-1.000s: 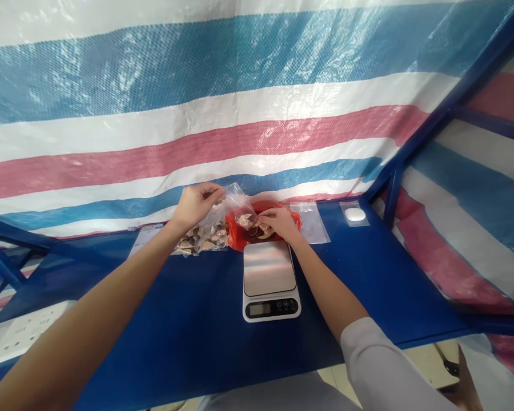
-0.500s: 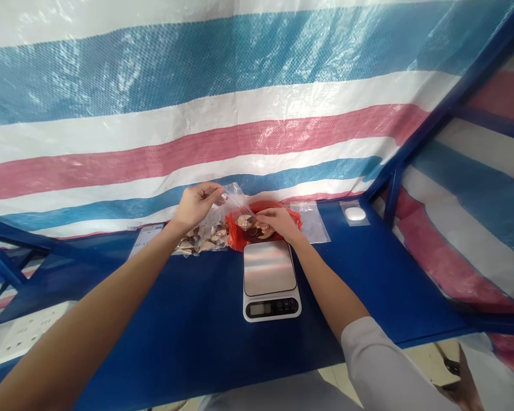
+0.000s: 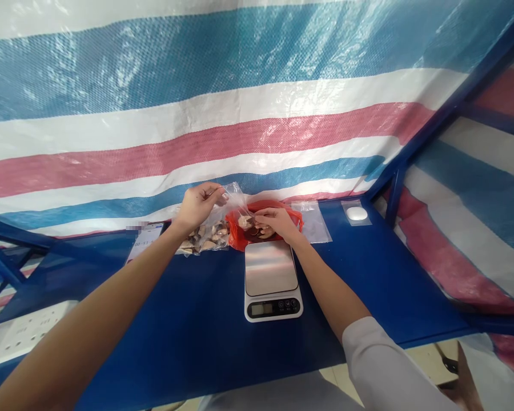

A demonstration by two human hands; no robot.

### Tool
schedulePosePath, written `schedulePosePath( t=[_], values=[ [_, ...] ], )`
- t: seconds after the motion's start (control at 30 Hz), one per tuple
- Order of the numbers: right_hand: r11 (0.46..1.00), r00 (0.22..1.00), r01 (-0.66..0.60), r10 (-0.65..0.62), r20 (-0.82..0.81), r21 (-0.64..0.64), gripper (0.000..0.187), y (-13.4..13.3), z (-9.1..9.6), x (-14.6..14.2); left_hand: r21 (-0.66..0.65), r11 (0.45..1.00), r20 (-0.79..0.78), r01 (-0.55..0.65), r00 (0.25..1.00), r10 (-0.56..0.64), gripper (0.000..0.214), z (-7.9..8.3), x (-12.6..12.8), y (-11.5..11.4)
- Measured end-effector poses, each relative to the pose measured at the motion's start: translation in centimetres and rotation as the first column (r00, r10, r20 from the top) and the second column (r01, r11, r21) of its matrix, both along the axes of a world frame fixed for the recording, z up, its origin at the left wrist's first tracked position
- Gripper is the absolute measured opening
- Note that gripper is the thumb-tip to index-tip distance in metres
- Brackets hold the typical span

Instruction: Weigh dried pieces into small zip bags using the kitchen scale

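My left hand [image 3: 200, 204] pinches the upper edge of a clear plastic bag [image 3: 237, 196], holding it raised above the table. Closed at the bag's lower right side is my right hand [image 3: 277, 222], its fingertips beside a brown and pale chunk [image 3: 245, 221] that shows at the bag's bottom. Behind and beneath the right hand lies an open red plastic bag [image 3: 236, 234] with more brown pieces inside. In front of it stands a white kitchen scale [image 3: 271, 274] with a bare metal plate. Left of the red bag, clear bags filled with similar chunks [image 3: 208, 237] lie partly behind my left wrist.
A phone [image 3: 144, 238] lies at the left back of the blue table [image 3: 188, 319]. Flat clear bags [image 3: 317, 222] rest right of the red bag, and a small packet with a white oval item [image 3: 356, 213] is farther right. A white power strip [image 3: 29, 331] sits at left.
The view has shifted very slightly. Both hands keep nearly the same places, and the chunk in the clear bag has turned a little.
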State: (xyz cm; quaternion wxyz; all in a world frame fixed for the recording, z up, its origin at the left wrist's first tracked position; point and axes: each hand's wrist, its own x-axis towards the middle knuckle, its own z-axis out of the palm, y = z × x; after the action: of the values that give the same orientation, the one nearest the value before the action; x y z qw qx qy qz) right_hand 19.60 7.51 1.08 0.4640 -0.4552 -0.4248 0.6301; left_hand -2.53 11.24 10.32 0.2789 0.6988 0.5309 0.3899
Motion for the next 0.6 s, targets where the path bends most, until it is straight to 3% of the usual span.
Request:
schedulePosePath(
  t=[0.23,0.47,0.6],
  values=[
    [1.000,1.000,-0.005,0.005,0.014,-0.008,0.016,0.0,-0.3,0.0,-0.010,1.000,0.054,0.016,0.998,-0.016,0.028,-0.6,-0.1,0.3],
    [0.979,0.961,0.099,-0.140,0.238,0.176,0.010,0.3,-0.2,0.4,0.023,0.999,-0.123,0.031,0.992,-0.028,0.038,0.0,-1.1,-0.2],
    [0.974,0.945,0.089,-0.148,0.290,0.208,0.012,0.2,0.0,0.3,0.006,0.998,-0.220,0.058,0.974,-0.055,0.045,0.6,-1.3,-0.7]
  ],
)
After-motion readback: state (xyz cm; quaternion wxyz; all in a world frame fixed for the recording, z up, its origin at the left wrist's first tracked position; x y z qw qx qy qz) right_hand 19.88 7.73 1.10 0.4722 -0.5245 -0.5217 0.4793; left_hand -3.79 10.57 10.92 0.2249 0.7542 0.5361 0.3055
